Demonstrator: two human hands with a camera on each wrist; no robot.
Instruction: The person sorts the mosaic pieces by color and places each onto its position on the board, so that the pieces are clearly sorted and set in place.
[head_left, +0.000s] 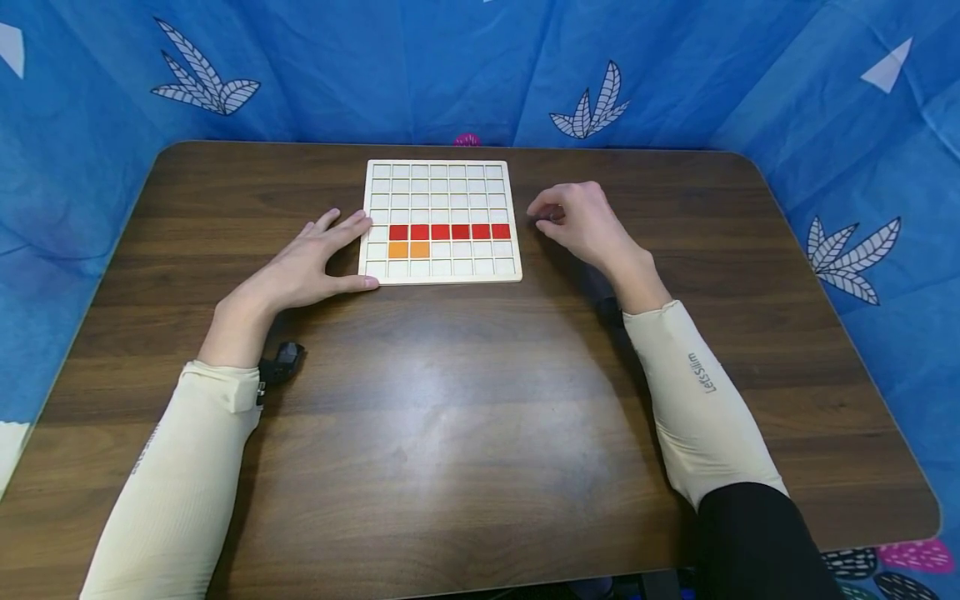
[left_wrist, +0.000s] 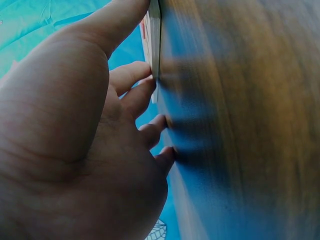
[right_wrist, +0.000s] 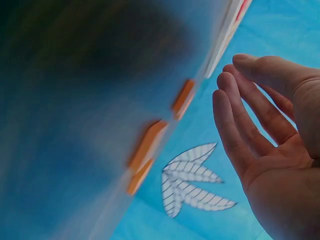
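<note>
A white grid board (head_left: pixel 450 202) lies towards the back of the table. Several red squares (head_left: pixel 440 232) fill most of one row, and two orange squares (head_left: pixel 408 249) sit in the row nearer me. My left hand (head_left: pixel 300 262) touches the board's left side with fingers and thumb spread, the thumb at its near left corner. Just right of the board, my right hand (head_left: pixel 585 221) hovers with loosely bent fingers. The right wrist view shows nothing between its thumb and fingers. There, orange tiles (right_wrist: pixel 147 145) lie on the table; the hand and arm hide them in the head view.
The brown wooden table (head_left: pixel 450 433) has rounded corners. A blue cloth (head_left: pixel 480 67) with leaf prints hangs behind it and along both sides. A small black device (head_left: pixel 283 362) is strapped at the left wrist.
</note>
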